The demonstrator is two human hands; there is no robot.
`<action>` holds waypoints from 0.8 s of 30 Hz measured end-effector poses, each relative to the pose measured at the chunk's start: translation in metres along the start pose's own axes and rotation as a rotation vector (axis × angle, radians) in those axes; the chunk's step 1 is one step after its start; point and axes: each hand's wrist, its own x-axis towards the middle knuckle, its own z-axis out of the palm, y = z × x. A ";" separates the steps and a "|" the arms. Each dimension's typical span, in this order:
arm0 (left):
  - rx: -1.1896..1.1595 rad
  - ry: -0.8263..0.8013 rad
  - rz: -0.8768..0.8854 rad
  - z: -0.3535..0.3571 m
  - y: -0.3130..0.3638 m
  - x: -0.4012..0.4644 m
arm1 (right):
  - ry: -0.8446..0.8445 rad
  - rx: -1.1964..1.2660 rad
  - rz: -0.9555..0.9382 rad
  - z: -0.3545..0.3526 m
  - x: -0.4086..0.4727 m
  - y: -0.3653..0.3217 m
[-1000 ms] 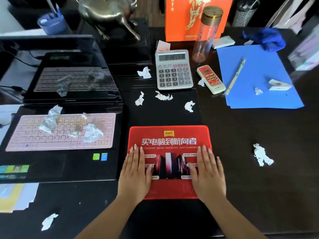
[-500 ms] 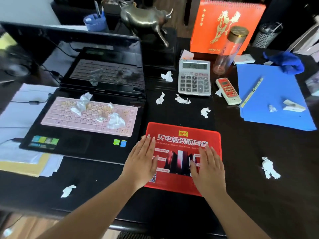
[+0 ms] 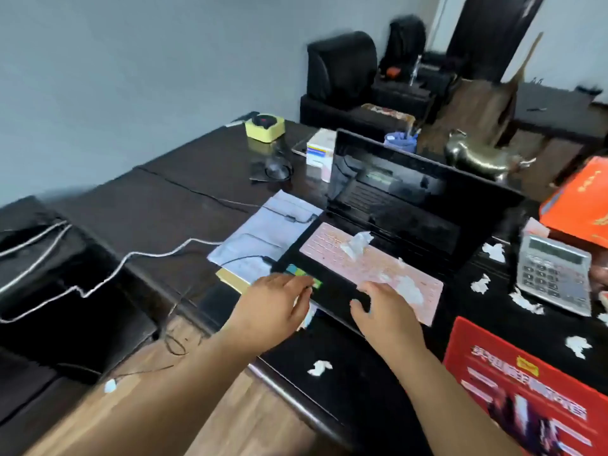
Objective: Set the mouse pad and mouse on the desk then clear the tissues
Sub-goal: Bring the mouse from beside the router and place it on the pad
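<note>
The red mouse pad [image 3: 523,386] lies flat at the lower right of the dark desk [image 3: 184,179], with neither hand on it. My left hand [image 3: 276,301] and my right hand [image 3: 385,312] hover open over the front edge of the black laptop [image 3: 332,299]; neither holds anything. Crumpled tissues lie on the laptop's pink keyboard cover [image 3: 368,269], one near its top [image 3: 357,245] and one by my right hand [image 3: 409,289]. More tissue scraps lie on the desk [image 3: 319,367] and beside the pad [image 3: 577,345]. A dark rounded thing with a cable [image 3: 271,166], possibly the mouse, sits far left of the laptop.
A grey calculator [image 3: 556,274], an orange box [image 3: 585,205] and a brass bull [image 3: 483,159] stand at the right. White papers [image 3: 273,232] and a white cable [image 3: 131,258] lie left of the laptop. A yellow box [image 3: 265,126] is at the back, and a black object [image 3: 49,291] beside the desk.
Both hands have lifted off the red mouse pad and moved left over the laptop's front edge. My view has swung left, putting the pad at the lower right.
</note>
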 end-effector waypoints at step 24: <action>0.163 0.146 -1.155 -0.178 -0.310 -0.301 | -0.463 -0.166 -0.897 0.243 -0.020 -0.468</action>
